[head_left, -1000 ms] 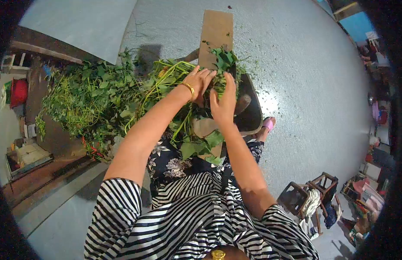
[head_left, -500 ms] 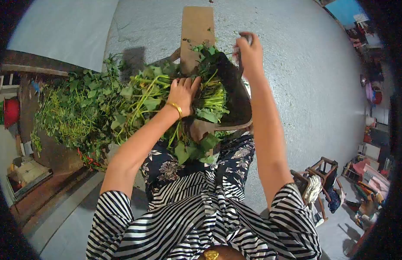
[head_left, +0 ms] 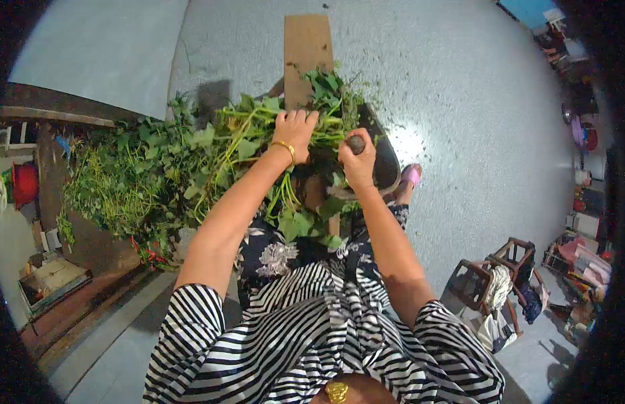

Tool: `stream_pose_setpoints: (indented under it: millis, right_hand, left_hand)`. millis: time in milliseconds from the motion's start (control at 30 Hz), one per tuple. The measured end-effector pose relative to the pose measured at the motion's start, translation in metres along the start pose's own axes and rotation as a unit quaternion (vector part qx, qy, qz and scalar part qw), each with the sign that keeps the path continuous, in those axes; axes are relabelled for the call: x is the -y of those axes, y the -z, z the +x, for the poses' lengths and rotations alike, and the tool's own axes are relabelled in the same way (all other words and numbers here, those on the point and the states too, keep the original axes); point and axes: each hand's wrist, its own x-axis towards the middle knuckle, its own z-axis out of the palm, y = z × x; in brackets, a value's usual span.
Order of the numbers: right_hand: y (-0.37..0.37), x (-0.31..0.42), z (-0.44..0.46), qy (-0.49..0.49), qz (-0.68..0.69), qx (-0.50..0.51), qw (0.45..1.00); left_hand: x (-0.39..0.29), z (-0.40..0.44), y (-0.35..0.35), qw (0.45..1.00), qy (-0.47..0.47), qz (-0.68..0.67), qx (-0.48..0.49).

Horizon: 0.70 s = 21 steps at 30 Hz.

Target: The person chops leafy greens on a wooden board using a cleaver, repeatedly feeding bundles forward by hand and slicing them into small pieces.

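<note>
My left hand (head_left: 294,137), with a gold bangle at the wrist, presses down on a bundle of green leafy stems (head_left: 241,131) lying across a wooden board (head_left: 308,50). Close on its right, my right hand (head_left: 359,160) is wrapped round a dark rounded handle (head_left: 355,143); whatever is below the handle is hidden. Under and beyond my right hand is a dark bin (head_left: 392,158) with bits of greenery at its rim. Cut stem ends lie between my two hands.
A large heap of leafy vines (head_left: 127,182) spreads to the left. At the lower right stands a wooden stool (head_left: 513,259) with cloths on it. A foot in a pink sandal (head_left: 411,175) is beside the bin. Scraps dot the grey floor (head_left: 474,135).
My right hand has come down from the upper right to the stems with the handle in its grip. My left hand has stayed on the bundle.
</note>
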Motion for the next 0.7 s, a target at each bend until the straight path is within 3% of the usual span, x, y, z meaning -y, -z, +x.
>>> stream_pose_setpoints:
  millis: [33, 67, 133, 200, 267, 333, 367, 400, 467, 533, 633, 700]
  right_hand:
    - [-0.005, 0.018, 0.01, -0.036, -0.018, 0.037, 0.998]
    - [-0.007, 0.035, 0.031, -0.083, 0.059, -0.011, 0.995]
    - [-0.004, 0.076, 0.082, -0.141, 0.036, 0.056, 0.988]
    - [-0.009, 0.079, 0.14, -0.144, 0.039, 0.097, 0.984]
    - [-0.018, 0.083, 0.182, -0.157, 0.061, 0.097, 0.981]
    - [-0.032, 0.086, 0.204, -0.178, 0.09, 0.087, 0.976]
    - [-0.035, 0.085, 0.21, -0.195, 0.074, 0.085, 0.974]
    - [-0.033, 0.083, 0.212, -0.213, 0.057, 0.082, 0.972]
    - [-0.024, 0.079, 0.194, -0.158, 0.066, 0.079, 0.982]
    - [-0.018, 0.09, 0.121, -0.079, 0.039, 0.013, 0.996]
    - [0.0, 0.028, 0.019, -0.023, 0.098, 0.0, 0.995]
    - [-0.001, 0.035, 0.022, -0.076, 0.102, 0.012, 0.992]
  left_hand:
    - [0.002, -0.002, 0.003, 1.0, -0.002, 0.001, -0.016]
    - [0.0, -0.011, 0.0, 1.0, -0.007, -0.001, -0.021]
    - [-0.02, -0.028, -0.003, 0.997, 0.027, 0.025, -0.061]
    - [-0.037, -0.035, -0.048, 0.957, 0.018, 0.158, -0.242]
    - [-0.046, -0.039, -0.041, 0.961, 0.01, 0.145, -0.235]
    - [-0.043, -0.031, 0.002, 0.998, 0.026, 0.058, -0.031]
    - [-0.037, -0.015, 0.014, 0.993, 0.027, 0.086, 0.082]
    - [-0.03, -0.003, 0.008, 0.993, 0.043, 0.077, 0.076]
    - [-0.026, 0.009, 0.01, 0.997, 0.074, 0.026, 0.018]
    - [-0.025, 0.011, 0.008, 0.998, 0.065, 0.012, 0.013]
    - [-0.017, 0.013, -0.002, 0.998, 0.049, 0.045, -0.019]
    - [-0.01, 0.014, -0.018, 0.992, 0.025, 0.112, -0.045]
